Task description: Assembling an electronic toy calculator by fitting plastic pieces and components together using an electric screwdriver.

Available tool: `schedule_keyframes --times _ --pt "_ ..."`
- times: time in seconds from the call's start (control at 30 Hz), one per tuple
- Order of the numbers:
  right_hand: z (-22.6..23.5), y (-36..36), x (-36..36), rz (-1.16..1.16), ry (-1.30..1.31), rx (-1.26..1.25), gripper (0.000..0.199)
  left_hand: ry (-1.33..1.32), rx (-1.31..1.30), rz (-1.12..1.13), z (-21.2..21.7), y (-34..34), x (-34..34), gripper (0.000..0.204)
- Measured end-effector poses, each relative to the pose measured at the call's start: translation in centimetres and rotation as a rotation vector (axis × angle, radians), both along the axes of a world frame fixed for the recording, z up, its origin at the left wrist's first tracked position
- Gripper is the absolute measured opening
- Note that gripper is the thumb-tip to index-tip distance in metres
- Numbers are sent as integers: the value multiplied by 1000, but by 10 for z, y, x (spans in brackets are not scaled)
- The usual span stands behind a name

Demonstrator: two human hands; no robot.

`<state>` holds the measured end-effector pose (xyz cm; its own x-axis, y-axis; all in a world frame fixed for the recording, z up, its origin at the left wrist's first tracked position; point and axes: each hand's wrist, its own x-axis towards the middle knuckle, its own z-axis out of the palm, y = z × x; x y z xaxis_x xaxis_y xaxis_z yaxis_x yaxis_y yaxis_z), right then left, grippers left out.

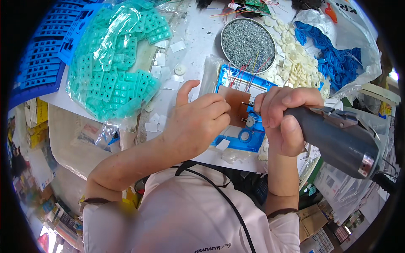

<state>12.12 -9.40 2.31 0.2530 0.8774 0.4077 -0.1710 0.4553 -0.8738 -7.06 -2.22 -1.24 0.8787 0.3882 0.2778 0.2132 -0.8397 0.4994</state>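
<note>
Bright tabletop, glare on plastic bag, bent dark edges, shirt perhaps partly blurred

A white table is seen from above, its lines bent by the lens. Beside its left edge a pale bin is placed, and yellow packs are piled farther left. The lower left is filled with clutter, partly blurred. At lower right a brown box is set down. Bright light is seen at the right rim and also at lower left; its source cannot be told.
</note>
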Motion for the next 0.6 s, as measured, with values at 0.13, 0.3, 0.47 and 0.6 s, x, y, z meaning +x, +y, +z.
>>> schedule_keyframes --times 0.13,0.3,0.47,0.6 --pt "4 -1 -5 -18 -78 -78 25 -21 -1 27 -2 -1 0 4" --pt "3 -2 -8 -8 -95 -98 24 -58 -23 41 -5 -4 0 4" --pt "16 -1 -8 -22 -29 -134 29 -77 -50 49 -6 -3 2 6" --pt "39 -6 -10 125 107 -24 39 -111 -194 81 -3 -2 7 10"
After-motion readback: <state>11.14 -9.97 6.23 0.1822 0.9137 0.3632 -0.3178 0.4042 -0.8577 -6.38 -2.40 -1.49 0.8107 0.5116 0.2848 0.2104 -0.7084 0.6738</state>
